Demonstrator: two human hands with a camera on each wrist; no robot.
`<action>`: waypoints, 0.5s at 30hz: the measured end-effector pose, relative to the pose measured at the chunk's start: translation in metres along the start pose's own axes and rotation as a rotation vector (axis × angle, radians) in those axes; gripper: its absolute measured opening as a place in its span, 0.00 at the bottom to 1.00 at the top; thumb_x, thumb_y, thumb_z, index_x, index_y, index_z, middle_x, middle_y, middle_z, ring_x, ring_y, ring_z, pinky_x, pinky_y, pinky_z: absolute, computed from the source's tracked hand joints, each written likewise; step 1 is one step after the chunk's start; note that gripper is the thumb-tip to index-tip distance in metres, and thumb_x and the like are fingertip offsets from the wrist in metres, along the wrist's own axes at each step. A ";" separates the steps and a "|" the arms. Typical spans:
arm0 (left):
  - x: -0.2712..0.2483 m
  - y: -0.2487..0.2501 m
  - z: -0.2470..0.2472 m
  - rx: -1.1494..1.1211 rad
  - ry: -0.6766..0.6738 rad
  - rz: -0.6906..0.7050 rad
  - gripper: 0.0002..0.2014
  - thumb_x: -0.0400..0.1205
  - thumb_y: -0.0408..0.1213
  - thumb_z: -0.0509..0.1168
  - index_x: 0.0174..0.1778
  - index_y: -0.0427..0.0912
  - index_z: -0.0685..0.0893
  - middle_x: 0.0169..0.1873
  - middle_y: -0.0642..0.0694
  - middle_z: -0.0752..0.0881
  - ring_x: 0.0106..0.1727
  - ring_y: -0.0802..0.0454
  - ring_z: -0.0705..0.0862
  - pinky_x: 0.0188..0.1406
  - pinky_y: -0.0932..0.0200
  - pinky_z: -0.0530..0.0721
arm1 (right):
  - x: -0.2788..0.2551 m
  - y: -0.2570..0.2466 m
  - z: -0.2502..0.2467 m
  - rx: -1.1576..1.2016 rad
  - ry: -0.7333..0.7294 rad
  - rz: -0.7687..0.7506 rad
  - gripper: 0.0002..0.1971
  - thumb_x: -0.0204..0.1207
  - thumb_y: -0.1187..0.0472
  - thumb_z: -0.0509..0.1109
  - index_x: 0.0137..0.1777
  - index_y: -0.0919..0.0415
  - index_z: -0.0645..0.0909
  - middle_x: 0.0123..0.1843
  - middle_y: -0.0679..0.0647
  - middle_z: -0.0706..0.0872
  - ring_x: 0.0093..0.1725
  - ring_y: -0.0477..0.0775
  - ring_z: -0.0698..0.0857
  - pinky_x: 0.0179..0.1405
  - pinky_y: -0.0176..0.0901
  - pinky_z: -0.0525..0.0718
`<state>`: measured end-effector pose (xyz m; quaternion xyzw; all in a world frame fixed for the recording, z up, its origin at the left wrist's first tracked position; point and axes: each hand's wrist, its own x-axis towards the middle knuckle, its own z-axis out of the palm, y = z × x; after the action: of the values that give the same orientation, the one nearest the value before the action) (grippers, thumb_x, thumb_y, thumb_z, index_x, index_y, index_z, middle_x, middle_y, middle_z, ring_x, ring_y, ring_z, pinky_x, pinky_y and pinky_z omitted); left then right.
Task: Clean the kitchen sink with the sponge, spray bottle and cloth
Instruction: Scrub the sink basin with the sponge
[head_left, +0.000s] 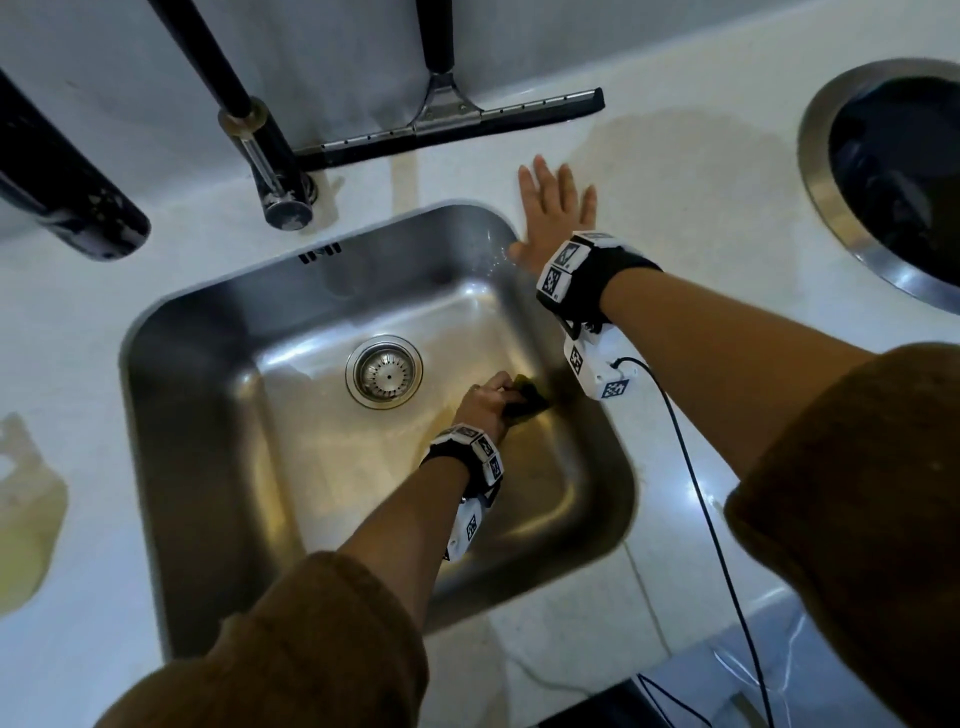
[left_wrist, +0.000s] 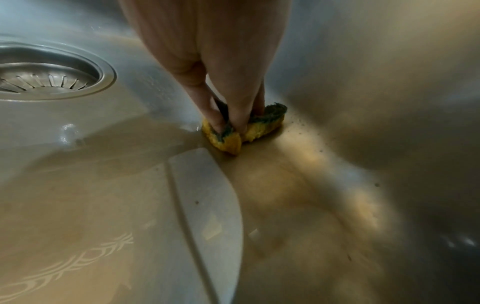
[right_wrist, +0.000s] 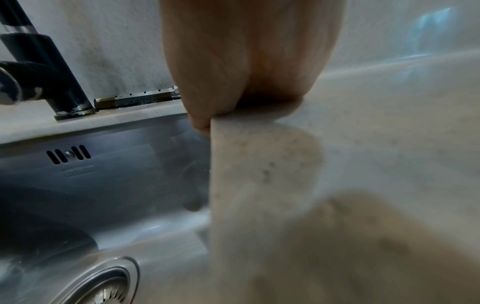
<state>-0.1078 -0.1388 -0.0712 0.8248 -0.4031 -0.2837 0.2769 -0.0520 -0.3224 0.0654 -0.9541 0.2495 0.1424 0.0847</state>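
Note:
A steel sink (head_left: 208, 395) is set into a pale countertop, with a round drain strainer (head_left: 384, 371) in its floor. My left hand (head_left: 485, 402) is down in the basin and pinches a yellow sponge with a green scrub face (head_left: 527, 402), pressing it onto the floor at the foot of the right wall. The left wrist view shows the fingers (left_wrist: 233, 111) squeezing the folded sponge (left_wrist: 241, 131) against the steel. My right hand (head_left: 553, 208) lies flat on the counter at the sink's back right corner, fingers straight and spread. No spray bottle or cloth shows.
A black tap (head_left: 260, 135) stands behind the sink. A squeegee (head_left: 452, 114) leans against the back wall. At the far right sits a round steel-rimmed opening with a dark inside (head_left: 893, 176). A black cable (head_left: 701, 509) trails from the right wrist across the counter.

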 end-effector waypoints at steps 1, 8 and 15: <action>-0.003 0.002 0.000 -0.021 -0.038 -0.017 0.14 0.74 0.19 0.64 0.53 0.30 0.88 0.53 0.33 0.81 0.51 0.39 0.83 0.51 0.71 0.72 | -0.001 -0.001 0.000 -0.009 0.000 0.004 0.45 0.79 0.48 0.63 0.83 0.56 0.34 0.84 0.54 0.33 0.83 0.62 0.35 0.79 0.65 0.37; 0.001 0.029 -0.005 -0.234 -0.393 -0.520 0.09 0.81 0.29 0.62 0.54 0.44 0.76 0.52 0.41 0.76 0.53 0.45 0.74 0.46 0.55 0.75 | -0.009 -0.002 0.000 0.000 0.001 -0.013 0.42 0.81 0.51 0.60 0.83 0.59 0.34 0.85 0.56 0.34 0.83 0.64 0.36 0.80 0.64 0.37; -0.034 0.030 0.018 -0.141 -0.478 -0.455 0.22 0.79 0.26 0.64 0.71 0.38 0.76 0.70 0.39 0.76 0.71 0.41 0.75 0.71 0.52 0.72 | -0.019 0.000 0.004 -0.026 0.020 -0.049 0.39 0.82 0.53 0.58 0.83 0.59 0.35 0.85 0.57 0.35 0.83 0.64 0.37 0.81 0.64 0.39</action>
<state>-0.1535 -0.1305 -0.0547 0.7827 -0.2415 -0.5507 0.1605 -0.0687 -0.3128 0.0671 -0.9624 0.2247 0.1341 0.0733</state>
